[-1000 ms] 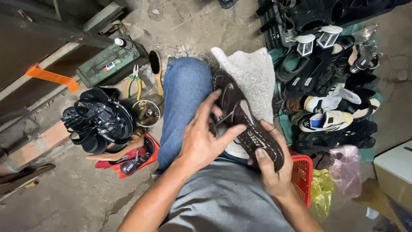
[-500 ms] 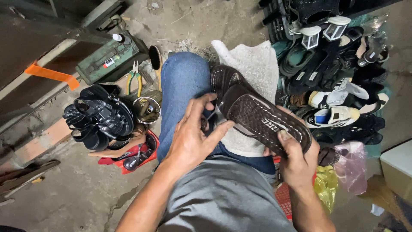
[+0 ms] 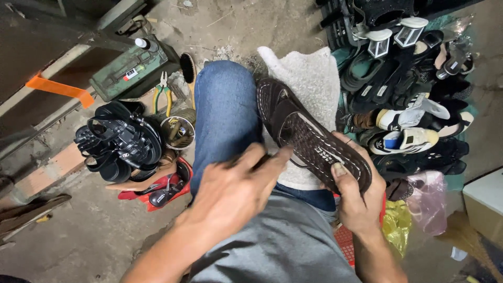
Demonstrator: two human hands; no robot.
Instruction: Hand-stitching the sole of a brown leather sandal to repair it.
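Right hand (image 3: 356, 202) grips the heel end of the brown woven sandal (image 3: 309, 133), thumb pressed on the footbed, the sandal lying tilted across the white cloth (image 3: 309, 78) on the knee. Left hand (image 3: 236, 188) is curled narrow around something thin and dark beside the sandal's strap; what it is, I cannot tell. The risk: only 1 hand steadies the sandal, so it could slide off the cloth toward the shoe pile (image 3: 408, 94), or the thin tool could slip into the fingers.

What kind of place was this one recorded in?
Probably a small shoe repair spot on a rough concrete floor. The right hand holds a brown sandal over a white cloth, worn shoes are piled alongside, and pliers lie by a green metal box.
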